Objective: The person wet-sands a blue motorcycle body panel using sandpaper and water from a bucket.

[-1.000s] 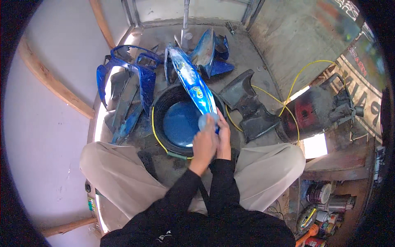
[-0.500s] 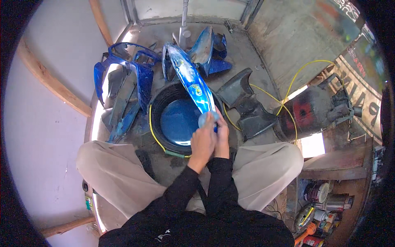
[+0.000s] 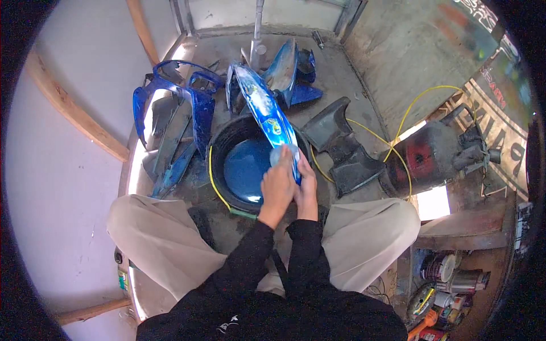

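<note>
A long, narrow blue motorcycle body panel (image 3: 263,101) with worn whitish patches slants over a round black tub (image 3: 211,142) of bluish water. My right hand (image 3: 307,190) is closed around the panel's near end from the right side. Pressed against the panel's lower face, my left hand (image 3: 276,187) grips a pale grey-blue pad (image 3: 276,154), mostly covered by its fingers; whether it is a sponge or a sanding sheet cannot be made out.
Blue fairing pieces (image 3: 203,113) lie at the far left, with more blue panels (image 3: 282,65) behind the tub. To the right are a black plastic part (image 3: 347,153), a tank-like compressor (image 3: 424,153) and a yellow hose (image 3: 410,108). Cans (image 3: 438,266) fill a shelf at lower right.
My left hand has slid a little up the panel, away from me, carrying the pad. My right hand keeps its grip, and the panel stays almost in place.
</note>
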Demonstrator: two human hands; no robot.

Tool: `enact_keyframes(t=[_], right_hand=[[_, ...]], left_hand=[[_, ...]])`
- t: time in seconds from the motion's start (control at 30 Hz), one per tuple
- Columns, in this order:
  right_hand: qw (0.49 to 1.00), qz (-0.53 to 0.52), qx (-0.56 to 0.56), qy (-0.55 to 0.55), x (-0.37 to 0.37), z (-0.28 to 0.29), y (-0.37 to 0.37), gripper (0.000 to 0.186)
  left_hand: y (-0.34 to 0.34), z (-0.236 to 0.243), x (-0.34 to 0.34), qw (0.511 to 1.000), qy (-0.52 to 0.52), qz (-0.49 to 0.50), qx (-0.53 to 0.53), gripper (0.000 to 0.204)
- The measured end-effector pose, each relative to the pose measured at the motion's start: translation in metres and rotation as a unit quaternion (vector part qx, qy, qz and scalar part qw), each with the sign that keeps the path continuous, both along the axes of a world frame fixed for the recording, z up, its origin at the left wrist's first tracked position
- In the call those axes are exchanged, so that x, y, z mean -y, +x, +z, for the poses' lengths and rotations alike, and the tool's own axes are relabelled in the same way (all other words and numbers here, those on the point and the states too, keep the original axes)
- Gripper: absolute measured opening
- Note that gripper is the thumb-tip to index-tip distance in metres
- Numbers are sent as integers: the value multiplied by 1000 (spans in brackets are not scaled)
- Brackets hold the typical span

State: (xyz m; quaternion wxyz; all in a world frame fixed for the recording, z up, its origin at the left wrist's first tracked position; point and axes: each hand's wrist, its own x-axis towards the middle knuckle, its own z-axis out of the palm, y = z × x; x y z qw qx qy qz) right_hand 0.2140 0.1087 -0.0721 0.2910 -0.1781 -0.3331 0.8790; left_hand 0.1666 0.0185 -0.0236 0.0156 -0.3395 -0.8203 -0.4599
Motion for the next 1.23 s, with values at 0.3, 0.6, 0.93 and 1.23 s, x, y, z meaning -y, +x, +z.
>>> enact_keyframes(t=[0.3,0.6,0.93,1.23], right_hand=[[1000,-17,4,-1,2,10,5,51],[1000,-2,-4,-14,8,9,-6,60],[999,-12,31,0,-7,7,7,49],[1000,3,-15,-2,2,9,-3,63]], left_hand=[[-11,16,-5,995,-96,6,17,47],[-101,27,-30,996,-50,75,-24,37],[-2,16,-10,996,-87,13,8,46],[-116,16,-44,994,-87,47,-39,51]])
